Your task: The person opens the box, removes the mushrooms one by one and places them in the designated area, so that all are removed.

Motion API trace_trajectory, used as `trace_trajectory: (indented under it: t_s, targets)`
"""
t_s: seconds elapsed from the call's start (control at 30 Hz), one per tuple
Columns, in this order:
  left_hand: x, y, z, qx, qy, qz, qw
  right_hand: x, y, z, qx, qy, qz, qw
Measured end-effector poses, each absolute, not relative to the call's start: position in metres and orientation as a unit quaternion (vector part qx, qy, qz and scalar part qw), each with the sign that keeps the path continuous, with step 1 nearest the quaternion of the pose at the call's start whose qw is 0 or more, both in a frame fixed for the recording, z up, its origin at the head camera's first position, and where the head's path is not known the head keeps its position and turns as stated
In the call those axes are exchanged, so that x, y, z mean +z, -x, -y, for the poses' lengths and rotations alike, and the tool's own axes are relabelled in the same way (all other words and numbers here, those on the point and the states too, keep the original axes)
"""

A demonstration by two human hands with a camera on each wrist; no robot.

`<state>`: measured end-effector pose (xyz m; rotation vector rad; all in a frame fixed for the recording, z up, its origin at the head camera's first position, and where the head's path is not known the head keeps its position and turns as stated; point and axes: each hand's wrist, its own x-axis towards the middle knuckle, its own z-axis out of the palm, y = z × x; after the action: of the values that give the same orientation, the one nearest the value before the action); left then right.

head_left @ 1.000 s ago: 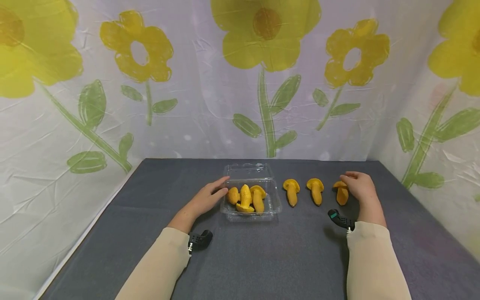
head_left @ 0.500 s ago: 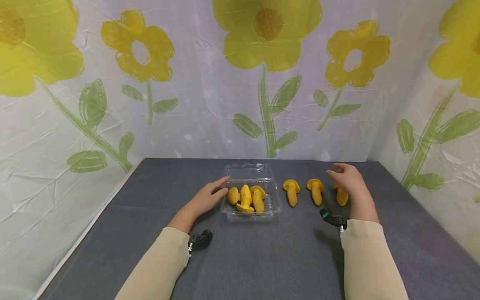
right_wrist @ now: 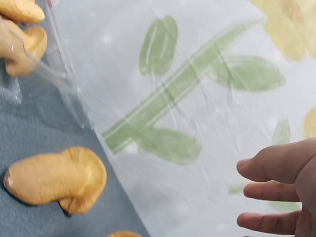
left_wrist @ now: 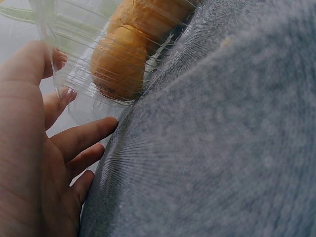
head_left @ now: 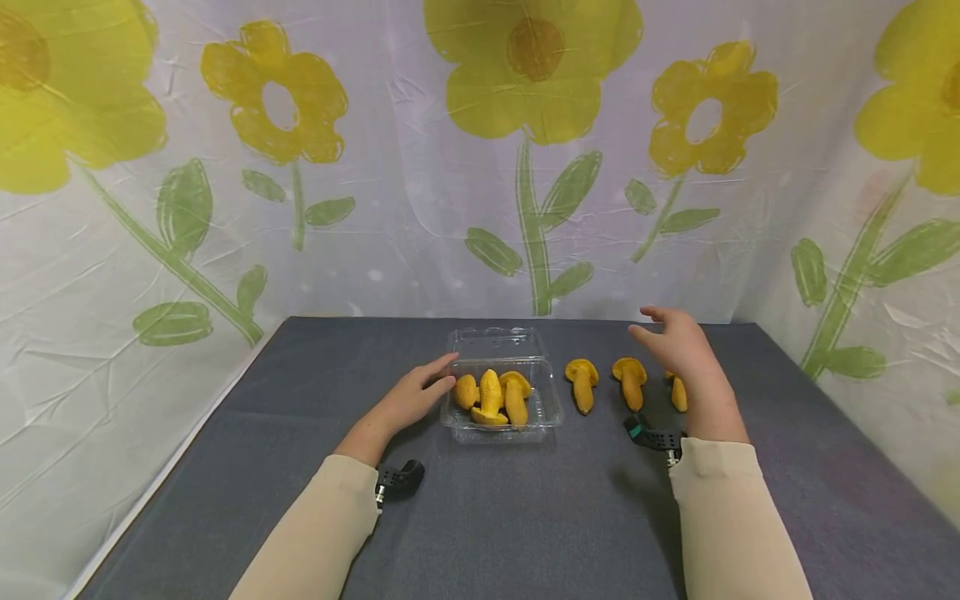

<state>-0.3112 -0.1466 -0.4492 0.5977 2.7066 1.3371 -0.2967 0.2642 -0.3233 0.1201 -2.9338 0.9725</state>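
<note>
A clear plastic clamshell box [head_left: 553, 408] stands on the table, its lid [head_left: 495, 343] folded back. Inside lie yellow toy mushrooms [head_left: 490, 396]. My left hand [head_left: 405, 404] touches the box's left side with thumb and fingers extended; the left wrist view has the fingertips against the clear wall beside a rounded mushroom [left_wrist: 118, 64]. To the box's right lie a near mushroom [head_left: 582, 385], a middle mushroom [head_left: 631, 383] and a far-right mushroom [head_left: 678, 393], the last partly hidden by my right hand [head_left: 681, 346]. That hand hovers above the table, fingers spread and holding nothing.
A dark grey cloth covers the table [head_left: 540, 517]. Behind and beside it hangs a white curtain [head_left: 405, 250] printed with yellow flowers. A black wrist device [head_left: 401, 477] sits at the left cuff, and a similar device [head_left: 652, 435] at the right cuff.
My right hand has left the far-right mushroom, rising and moving left with its fingers spreading. The left hand, the box and the mushrooms have stayed in place.
</note>
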Motion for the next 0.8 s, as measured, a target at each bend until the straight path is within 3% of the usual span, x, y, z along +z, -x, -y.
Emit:
trace_trajectory:
  t_s: [0.8]
  targets:
    - [-0.448, 0.309, 0.146, 0.440, -0.197, -0.876, 0.026, -0.333, 0.292, -0.178, 0.237, -0.161, 0.958, 0.018]
